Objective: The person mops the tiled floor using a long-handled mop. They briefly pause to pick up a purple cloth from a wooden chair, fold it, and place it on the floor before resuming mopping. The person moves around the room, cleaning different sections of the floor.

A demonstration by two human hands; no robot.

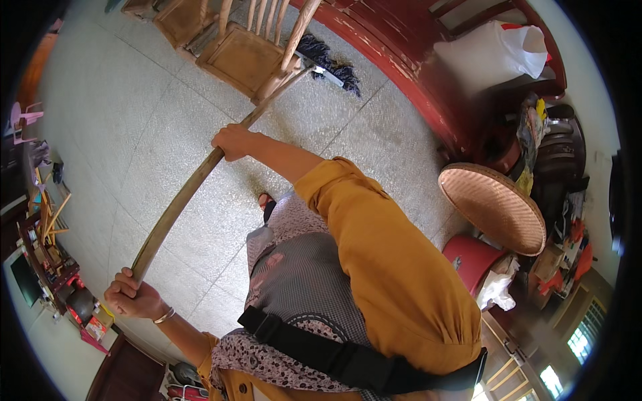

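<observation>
- Nearest in the head view is the person's own body: a mustard-yellow sleeve (381, 267) on the right arm, a patterned grey apron and a black strap (348, 361) across the chest.
- Left hand (130, 297), near and low on the left, has its fingers clenched around the upper end of a long brown wooden mop handle (180, 204); a thin bracelet sits on that wrist.
- Right hand (234, 142) is stretched out farther along the same handle, fingers wrapped tight around it.
- From the left hand the mop handle runs diagonally away to the far right, passing beside the leg of a pale wooden chair (244, 53).
- At its far end a dark blue stringy mop head (331, 63) lies on the speckled grey tiled floor (134, 120), just behind the chair and close to a curved dark red wooden bench (408, 73).
- One foot shows on the floor between the handle and the apron.
- On the right, a round woven bamboo hat (491, 207) leans near a red stool (471, 257).
- White plastic bag (498, 57) rests on the red bench at the far right.
- Cluttered shelves stand along the left edge.
</observation>
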